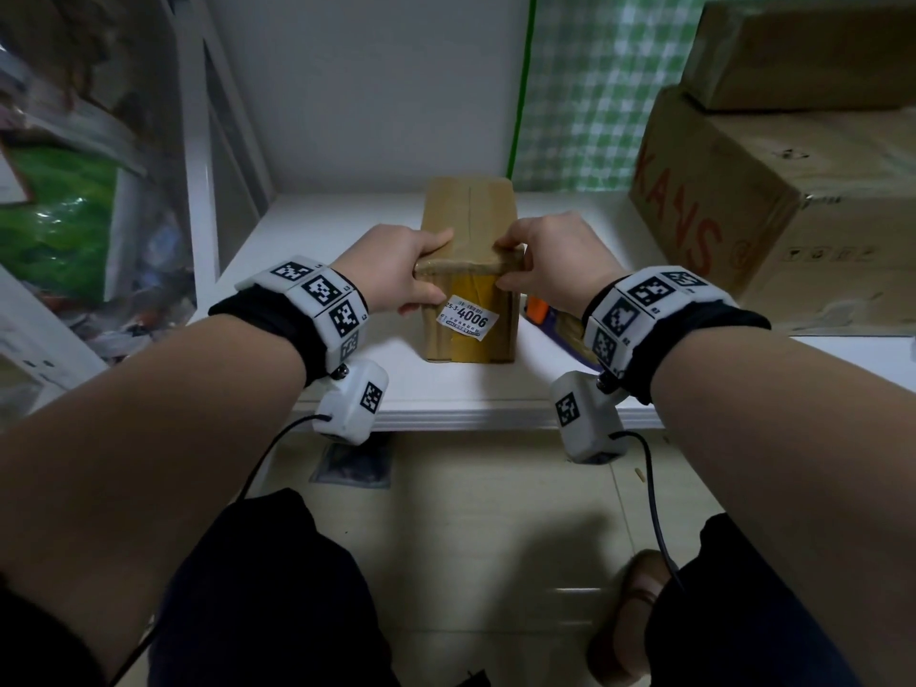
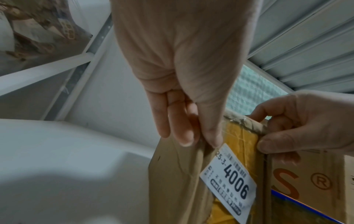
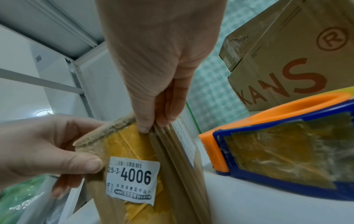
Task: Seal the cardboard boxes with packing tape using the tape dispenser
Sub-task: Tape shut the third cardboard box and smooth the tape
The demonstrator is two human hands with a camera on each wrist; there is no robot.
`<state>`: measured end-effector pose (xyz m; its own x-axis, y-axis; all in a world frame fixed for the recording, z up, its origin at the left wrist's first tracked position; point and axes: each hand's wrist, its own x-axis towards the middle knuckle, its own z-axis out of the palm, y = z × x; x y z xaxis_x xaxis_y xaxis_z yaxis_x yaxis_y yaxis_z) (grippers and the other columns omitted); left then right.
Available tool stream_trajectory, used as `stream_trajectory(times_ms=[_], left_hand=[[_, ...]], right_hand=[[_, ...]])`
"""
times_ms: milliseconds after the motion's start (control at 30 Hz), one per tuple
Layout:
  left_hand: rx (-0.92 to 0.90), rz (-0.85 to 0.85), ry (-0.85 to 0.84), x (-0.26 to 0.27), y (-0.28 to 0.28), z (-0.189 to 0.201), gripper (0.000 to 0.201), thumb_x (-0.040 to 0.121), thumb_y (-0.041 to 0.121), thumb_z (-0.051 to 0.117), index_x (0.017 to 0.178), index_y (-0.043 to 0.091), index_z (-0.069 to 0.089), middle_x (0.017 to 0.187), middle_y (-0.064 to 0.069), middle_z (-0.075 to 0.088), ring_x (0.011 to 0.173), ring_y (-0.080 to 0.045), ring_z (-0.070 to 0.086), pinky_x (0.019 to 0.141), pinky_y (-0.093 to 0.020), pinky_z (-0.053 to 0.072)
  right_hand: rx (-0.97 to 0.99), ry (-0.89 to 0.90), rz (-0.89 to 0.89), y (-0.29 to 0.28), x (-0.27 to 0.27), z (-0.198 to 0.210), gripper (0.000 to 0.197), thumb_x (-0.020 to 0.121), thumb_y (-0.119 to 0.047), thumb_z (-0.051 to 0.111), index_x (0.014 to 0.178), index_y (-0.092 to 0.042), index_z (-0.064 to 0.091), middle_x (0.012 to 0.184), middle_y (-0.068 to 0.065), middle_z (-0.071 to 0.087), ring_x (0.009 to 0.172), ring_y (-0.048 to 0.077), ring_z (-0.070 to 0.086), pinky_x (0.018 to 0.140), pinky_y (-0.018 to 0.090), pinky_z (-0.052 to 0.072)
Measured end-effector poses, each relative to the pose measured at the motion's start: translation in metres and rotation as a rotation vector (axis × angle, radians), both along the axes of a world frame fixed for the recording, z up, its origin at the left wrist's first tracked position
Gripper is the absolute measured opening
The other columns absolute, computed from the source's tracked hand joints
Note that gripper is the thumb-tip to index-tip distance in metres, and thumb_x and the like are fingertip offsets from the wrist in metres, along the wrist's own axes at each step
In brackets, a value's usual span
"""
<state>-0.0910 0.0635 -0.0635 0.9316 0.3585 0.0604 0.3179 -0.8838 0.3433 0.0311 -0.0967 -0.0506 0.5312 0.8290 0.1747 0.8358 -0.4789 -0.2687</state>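
A small brown cardboard box (image 1: 468, 210) stands on the white table (image 1: 317, 230), its top seam running away from me. A white label reading 4006 (image 1: 466, 317) and yellow tape are on its near face. My left hand (image 1: 431, 267) pinches the box's near top left corner, finger on top and thumb on the front. My right hand (image 1: 510, 262) pinches the near top right corner the same way. The wrist views show the box (image 2: 172, 174) (image 3: 134, 144) held at those corners. The orange and blue tape dispenser (image 3: 287, 144) lies on the table right of the box, untouched, mostly hidden behind my right wrist in the head view.
A large cardboard box printed KANS (image 1: 743, 230) sits at the right with another box (image 1: 803, 47) stacked on it. A white shelf post (image 1: 198, 166) and a green bag (image 1: 54, 220) are at the left. The table's front edge (image 1: 471, 414) is near my knees.
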Motion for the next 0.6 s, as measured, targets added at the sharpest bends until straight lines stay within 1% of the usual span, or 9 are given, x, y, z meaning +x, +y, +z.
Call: stream_trajectory(times_ms=[167, 300, 367, 433, 467, 500, 533, 567, 600], left_hand=[[-0.015, 0.011, 0.001, 0.0, 0.0, -0.002, 0.08, 0.078, 0.025, 0.076, 0.146, 0.024, 0.033, 0.08, 0.003, 0.07, 0.058, -0.005, 0.066, 0.074, -0.018, 0.046], [-0.02, 0.016, 0.019, -0.001, -0.001, -0.001, 0.084, 0.077, 0.022, 0.077, 0.147, 0.026, 0.03, 0.084, 0.006, 0.066, 0.059, -0.008, 0.067, 0.072, -0.02, 0.049], [-0.012, 0.008, 0.039, 0.0, -0.001, 0.001, 0.087, 0.076, 0.022, 0.077, 0.148, 0.027, 0.028, 0.091, 0.007, 0.062, 0.06, -0.009, 0.067, 0.073, -0.02, 0.049], [-0.012, 0.004, 0.073, -0.001, 0.0, 0.003, 0.09, 0.076, 0.021, 0.078, 0.149, 0.028, 0.025, 0.103, 0.004, 0.061, 0.064, -0.011, 0.067, 0.075, -0.022, 0.05], [-0.003, 0.007, 0.088, -0.001, 0.001, 0.005, 0.091, 0.076, 0.02, 0.078, 0.149, 0.028, 0.024, 0.11, 0.001, 0.062, 0.07, -0.012, 0.067, 0.078, -0.023, 0.049], [0.024, 0.014, 0.104, -0.001, 0.002, 0.007, 0.091, 0.076, 0.02, 0.078, 0.149, 0.028, 0.024, 0.119, -0.002, 0.061, 0.081, -0.015, 0.066, 0.082, -0.024, 0.048], [0.066, 0.03, 0.123, -0.002, 0.003, 0.01, 0.091, 0.076, 0.02, 0.077, 0.149, 0.028, 0.024, 0.129, -0.005, 0.058, 0.097, -0.018, 0.063, 0.089, -0.026, 0.044], [0.105, 0.048, 0.142, -0.002, 0.004, 0.013, 0.089, 0.077, 0.022, 0.076, 0.149, 0.028, 0.024, 0.137, -0.005, 0.052, 0.113, -0.021, 0.056, 0.095, -0.026, 0.039], [0.118, 0.068, 0.156, -0.002, 0.003, 0.017, 0.086, 0.078, 0.023, 0.074, 0.149, 0.029, 0.025, 0.143, -0.004, 0.046, 0.124, -0.022, 0.048, 0.099, -0.026, 0.036]], right_hand=[[0.001, 0.008, 0.001, 0.0, 0.001, -0.002, 0.043, 0.081, -0.026, 0.074, 0.12, -0.018, 0.059, 0.099, 0.003, 0.062, 0.101, 0.022, 0.055, 0.078, 0.024, 0.035], [-0.033, 0.014, 0.023, 0.0, 0.001, 0.0, 0.048, 0.078, -0.022, 0.076, 0.122, -0.016, 0.055, 0.088, -0.003, 0.051, 0.098, 0.021, 0.055, 0.075, 0.024, 0.035], [-0.054, 0.027, 0.037, -0.001, 0.002, 0.001, 0.053, 0.076, -0.016, 0.077, 0.123, -0.016, 0.053, 0.088, -0.004, 0.051, 0.094, 0.019, 0.053, 0.073, 0.024, 0.036], [-0.066, 0.068, 0.047, -0.003, 0.004, 0.0, 0.06, 0.073, -0.011, 0.076, 0.126, -0.018, 0.05, 0.088, -0.005, 0.054, 0.091, 0.018, 0.055, 0.074, 0.025, 0.04], [-0.071, 0.103, 0.051, -0.005, 0.005, 0.0, 0.064, 0.073, -0.01, 0.077, 0.129, -0.02, 0.048, 0.089, -0.006, 0.058, 0.089, 0.016, 0.056, 0.075, 0.026, 0.043], [-0.074, 0.137, 0.056, -0.007, 0.006, 0.0, 0.068, 0.072, -0.01, 0.077, 0.132, -0.023, 0.046, 0.089, -0.006, 0.062, 0.087, 0.014, 0.057, 0.076, 0.027, 0.046], [-0.076, 0.157, 0.058, -0.008, 0.007, 0.0, 0.072, 0.073, -0.011, 0.077, 0.135, -0.027, 0.044, 0.09, -0.005, 0.065, 0.087, 0.013, 0.058, 0.078, 0.028, 0.048], [-0.076, 0.163, 0.058, -0.009, 0.007, 0.0, 0.074, 0.075, -0.011, 0.076, 0.138, -0.029, 0.042, 0.091, -0.005, 0.067, 0.087, 0.012, 0.058, 0.079, 0.028, 0.049], [-0.074, 0.159, 0.051, -0.011, 0.009, 0.0, 0.075, 0.077, -0.011, 0.074, 0.141, -0.03, 0.039, 0.093, -0.005, 0.068, 0.087, 0.011, 0.057, 0.078, 0.027, 0.048]])
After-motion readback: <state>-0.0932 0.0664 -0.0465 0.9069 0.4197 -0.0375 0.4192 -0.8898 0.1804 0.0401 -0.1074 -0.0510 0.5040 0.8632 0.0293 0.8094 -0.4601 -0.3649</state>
